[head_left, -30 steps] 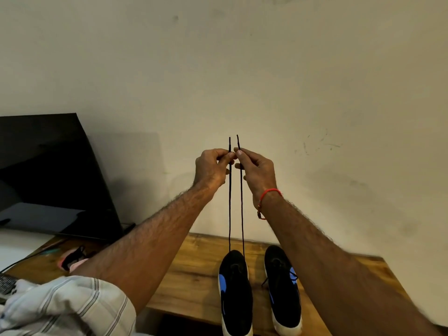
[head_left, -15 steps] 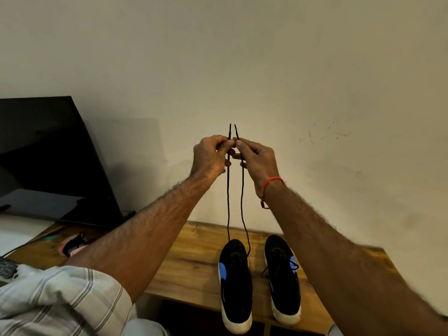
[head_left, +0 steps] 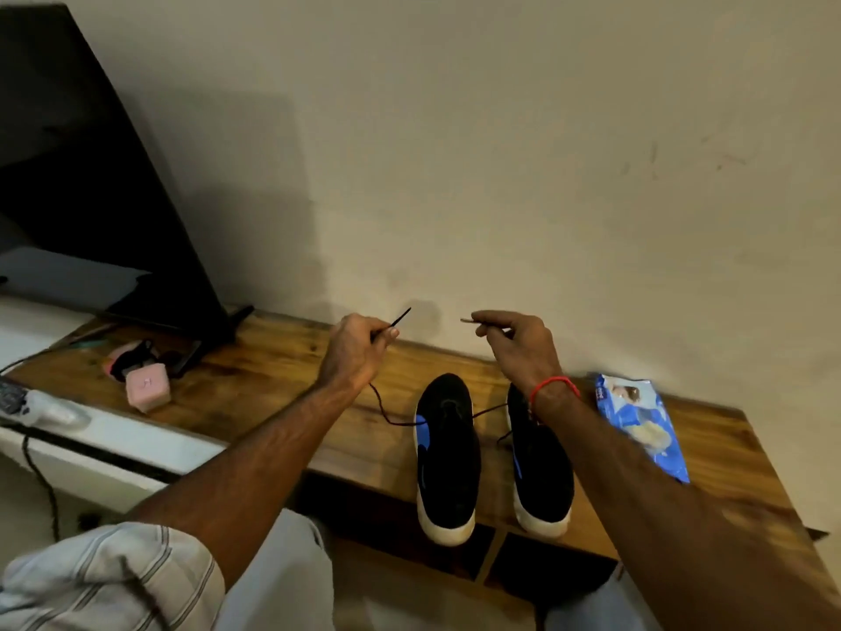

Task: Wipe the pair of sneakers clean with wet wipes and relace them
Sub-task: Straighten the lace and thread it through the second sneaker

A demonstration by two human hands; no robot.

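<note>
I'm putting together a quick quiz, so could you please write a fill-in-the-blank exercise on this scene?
1. Each hand, left hand and right hand, pinches one end of a black ____.
2. The lace runs down to the ____ of the two sneakers.
3. The pack of wet wipes lies to the ____ of the sneakers.
4. The sneakers stand on a ____ table.

Missing words: lace; left; right; wooden

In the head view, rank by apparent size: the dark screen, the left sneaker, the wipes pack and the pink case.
1. dark screen
2. left sneaker
3. wipes pack, partly hidden by the right forearm, so its rank is unsure
4. pink case
</note>
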